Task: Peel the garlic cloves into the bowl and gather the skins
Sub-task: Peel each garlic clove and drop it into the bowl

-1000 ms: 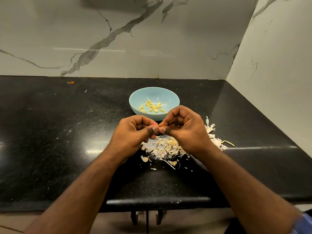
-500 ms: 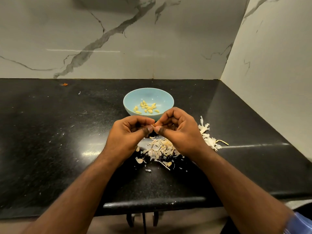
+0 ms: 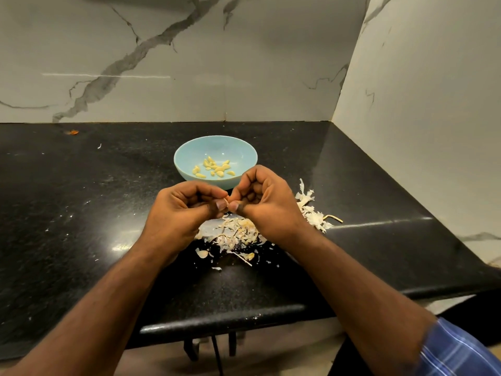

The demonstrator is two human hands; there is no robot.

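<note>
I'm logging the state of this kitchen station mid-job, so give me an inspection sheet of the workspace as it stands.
Surface: black speckled countertop, glossy, dotted with pale flecks.
Job's things: blue bowl holds peeled cloves; garlic skins piled under the hands, more skins to the right; a clove, mostly hidden, pinched between both hands.
Clutter: orange scrap near the back wall; a bent stalk beside the right skins.
Grippers: left hand and right hand both pinch the clove.
Cables: nothing seen.
Surroundings: marble-pattern walls behind and to the right.
</note>
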